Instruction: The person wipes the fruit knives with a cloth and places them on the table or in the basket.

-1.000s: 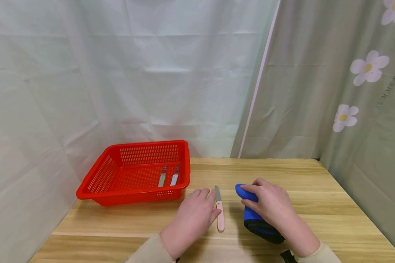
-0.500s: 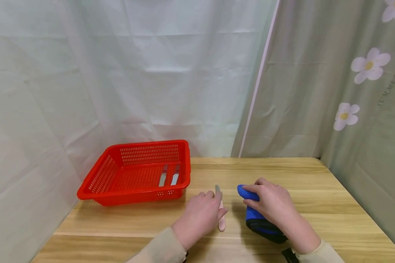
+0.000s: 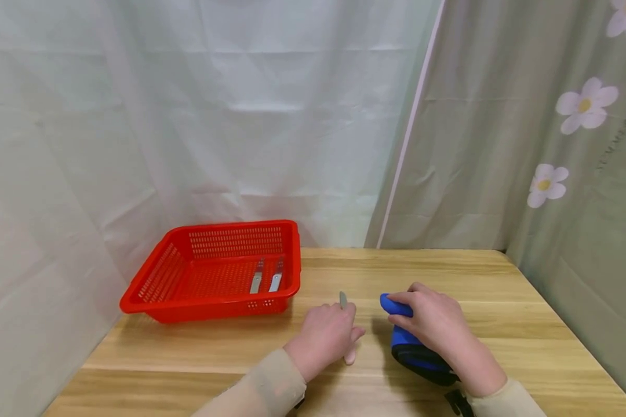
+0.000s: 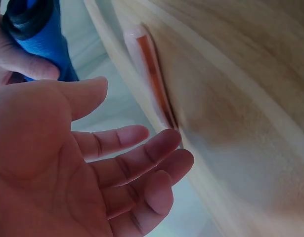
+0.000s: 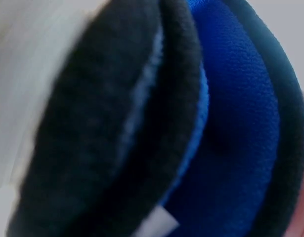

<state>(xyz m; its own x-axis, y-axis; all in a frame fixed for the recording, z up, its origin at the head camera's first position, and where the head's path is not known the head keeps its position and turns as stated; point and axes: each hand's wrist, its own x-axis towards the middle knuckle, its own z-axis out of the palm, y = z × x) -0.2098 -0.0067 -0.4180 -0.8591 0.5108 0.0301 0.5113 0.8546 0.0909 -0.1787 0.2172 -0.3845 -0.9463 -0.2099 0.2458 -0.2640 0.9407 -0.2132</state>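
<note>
Over the knife (image 4: 152, 74) lying on the table (image 3: 448, 272), the left hand (image 3: 324, 335) is loosely curled with nothing in it and would do best to pinch the handle (image 3: 350, 355), clear of the blade (image 3: 342, 299), while the right hand (image 3: 438, 318) grips the rolled blue cloth (image 3: 404, 336) nearby.

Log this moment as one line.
left hand: over pink-handled knife on table, no grip | right hand: grips black-edged blue fabric roll | red basket: two knives inside
</note>
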